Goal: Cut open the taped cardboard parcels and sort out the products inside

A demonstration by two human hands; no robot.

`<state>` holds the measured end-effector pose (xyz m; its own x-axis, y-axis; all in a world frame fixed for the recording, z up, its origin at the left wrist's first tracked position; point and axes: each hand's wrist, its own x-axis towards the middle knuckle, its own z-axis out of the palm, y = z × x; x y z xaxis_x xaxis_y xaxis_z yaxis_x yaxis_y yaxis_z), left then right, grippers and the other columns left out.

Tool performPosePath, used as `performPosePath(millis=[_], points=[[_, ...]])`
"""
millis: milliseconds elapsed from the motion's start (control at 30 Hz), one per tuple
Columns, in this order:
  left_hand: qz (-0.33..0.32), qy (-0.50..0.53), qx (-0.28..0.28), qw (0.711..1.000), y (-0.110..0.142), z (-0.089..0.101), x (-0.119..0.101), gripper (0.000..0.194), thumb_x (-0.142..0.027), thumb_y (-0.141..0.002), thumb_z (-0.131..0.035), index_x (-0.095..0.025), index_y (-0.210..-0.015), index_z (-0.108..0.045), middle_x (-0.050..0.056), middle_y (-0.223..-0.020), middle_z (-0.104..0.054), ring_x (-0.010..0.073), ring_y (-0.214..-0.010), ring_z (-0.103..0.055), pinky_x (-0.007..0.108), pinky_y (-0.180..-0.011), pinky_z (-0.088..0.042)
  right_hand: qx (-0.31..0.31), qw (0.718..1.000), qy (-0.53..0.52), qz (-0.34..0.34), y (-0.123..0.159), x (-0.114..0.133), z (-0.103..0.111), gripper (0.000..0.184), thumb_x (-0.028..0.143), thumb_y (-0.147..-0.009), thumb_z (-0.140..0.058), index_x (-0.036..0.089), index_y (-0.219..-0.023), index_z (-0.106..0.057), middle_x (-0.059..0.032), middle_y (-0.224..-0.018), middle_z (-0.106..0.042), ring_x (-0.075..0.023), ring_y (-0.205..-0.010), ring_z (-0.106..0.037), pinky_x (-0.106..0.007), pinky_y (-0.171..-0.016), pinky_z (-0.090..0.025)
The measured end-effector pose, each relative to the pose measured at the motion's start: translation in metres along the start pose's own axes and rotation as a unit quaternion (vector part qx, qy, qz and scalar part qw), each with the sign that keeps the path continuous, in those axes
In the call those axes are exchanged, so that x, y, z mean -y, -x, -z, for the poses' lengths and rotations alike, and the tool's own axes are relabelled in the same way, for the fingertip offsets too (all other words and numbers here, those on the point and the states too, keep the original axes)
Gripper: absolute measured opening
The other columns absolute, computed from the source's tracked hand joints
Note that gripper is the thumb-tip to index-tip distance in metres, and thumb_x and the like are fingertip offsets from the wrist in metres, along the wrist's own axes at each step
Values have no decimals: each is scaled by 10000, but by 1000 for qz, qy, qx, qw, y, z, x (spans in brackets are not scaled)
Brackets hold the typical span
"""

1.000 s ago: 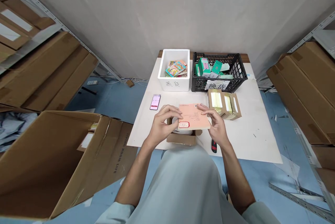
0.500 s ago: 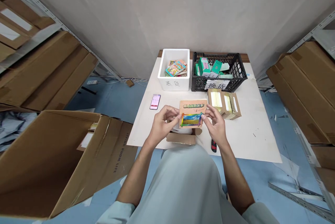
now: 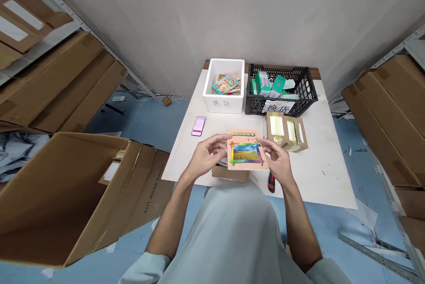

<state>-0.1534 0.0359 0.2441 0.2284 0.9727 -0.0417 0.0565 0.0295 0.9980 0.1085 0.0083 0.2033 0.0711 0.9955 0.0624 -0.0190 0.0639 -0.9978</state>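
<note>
Both hands hold a book over the table's near edge.

Left hand [image 3: 206, 156] and right hand [image 3: 278, 162] pinch the book [image 3: 246, 150] by its side edges, fingers curled, cover up, landscape picture showing. Small cardboard box [image 3: 229, 173] beneath is mostly hidden. Beyond: pink phone [image 3: 198, 126], blurred; white foam box [image 3: 224, 85]; black crate [image 3: 279, 91]. Cover title is too small to read.

- White foam box [image 3: 224, 85] with colourful books sat far on the table [image 3: 332, 173].
- Black crate [image 3: 281, 90] of teal boxes stood just right of it.
- Pink phone [image 3: 198, 127] lay left.
- Large open carton [image 3: 76, 195] stood near left.
</note>
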Motion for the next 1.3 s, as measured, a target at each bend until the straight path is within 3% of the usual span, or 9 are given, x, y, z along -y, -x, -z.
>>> performPosePath(millis=[100, 233, 500, 667, 900, 1000, 1133, 1233, 1300], points=[[26, 5, -24, 999, -3, -6, -3, 475, -596, -827, -917, -192, -1057, -812, 24, -753, -749, 163, -579, -695, 269, -526, -556, -8, 1000, -10, -16, -2, 6, -8, 311, 534, -859, -914, 257, -973, -833, -33, -858, -822, -203, -709, -722, -347, -695, -625], [39, 3, -60, 997, -8, -16, -6, 540, -733, -852, -861, -212, -857, -720, -53, -531, -583, 103, -378, -491, 236, -381, -386, -10, 998, -18, -58, -8, 14, -21, 530, 723, -875, -860, 244, -739, -677, 31, -537, -637, -143, -450, -566, -282, -480, -482], [64, 8, -58, 996, -10, -15, 13, 614, -805, -853, -821, -207, -875, -686, -56, -589, -607, 92, -422, -522, 205, -405, -410, 13, 996, 1, -88, -13, 2, -22, 604, 808, -845, -845, 225, -762, -710, 5, -592, -687, -138, -468, -590, -267, -500, -475], [128, 34, -59, 989, 2, -9, 61, 789, -973, -827, -678, -185, -862, -700, 32, -752, -714, 177, -625, -723, 263, -545, -576, 39, 988, -5, -148, 6, -43, -17, 821, 957, -964, -511, 210, -752, -775, -113, -789, -806, -195, -597, -704, -310, -559, -526], [214, 54, -34, 975, 65, -12, 169, 969, -829, -732, -862, -216, -1453, -654, 142, -1203, -813, 312, -998, -804, 367, -727, -655, 80, 965, -9, -251, 65, -131, -24, 808, 872, -702, -859, 242, -1208, -842, -109, -988, -853, -291, -768, -792, -365, -565, -617], [214, 42, -24, 976, 67, -7, 187, 1060, -752, -762, -865, -209, -1613, -539, 183, -1334, -778, 272, -864, -796, 399, -730, -664, 103, 960, -12, -260, 62, -149, -31, 764, 805, -714, -869, 241, -1227, -828, -120, -1044, -860, -305, -787, -815, -382, -559, -640], [141, -6, -25, 990, 6, 12, 142, 1008, -742, -835, -806, -198, -1634, -521, 224, -1430, -736, 146, -577, -658, 335, -511, -585, 119, 979, 13, -165, -14, -124, -46, 674, 726, -790, -824, 217, -1232, -835, -159, -1179, -862, -355, -976, -845, -473, -752, -717], [-39, -64, -116, 990, -58, 37, 73, 760, -605, -954, -804, -203, -1570, -612, 195, -1316, -776, 214, -784, -745, 374, -675, -661, 77, 996, 35, -26, -97, -68, -62, 643, 683, -838, -788, 210, -1273, -835, -170, -1387, -810, -366, -1139, -821, -531, -989, -694], [-97, -70, -148, 982, -87, 56, 30, 552, -501, -1030, -784, -239, -1501, -666, 167, -1398, -739, 253, -1079, -762, 408, -924, -673, 49, 996, 40, 54, -139, -28, -71, 657, 654, -879, -773, 206, -1358, -808, -163, -1455, -781, -353, -1209, -802, -541, -1111, -642]])
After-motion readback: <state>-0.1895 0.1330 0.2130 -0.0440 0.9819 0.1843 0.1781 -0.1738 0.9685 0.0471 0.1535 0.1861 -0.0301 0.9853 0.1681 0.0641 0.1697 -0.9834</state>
